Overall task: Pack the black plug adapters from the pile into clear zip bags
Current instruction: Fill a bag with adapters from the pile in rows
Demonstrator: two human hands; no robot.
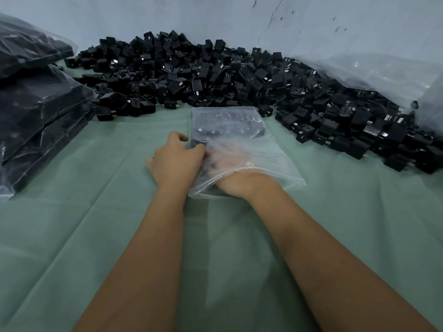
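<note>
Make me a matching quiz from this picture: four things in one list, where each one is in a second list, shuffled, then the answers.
Things:
1. right hand
2. left hand
3. filled bags
4. adapter pile

Places:
A. stacked at the left edge of the cloth
B. along the wall at the back
C. inside the zip bag
D. outside the zip bag, on its left edge

Pairs: 1-C, 2-D, 3-A, 4-B
</note>
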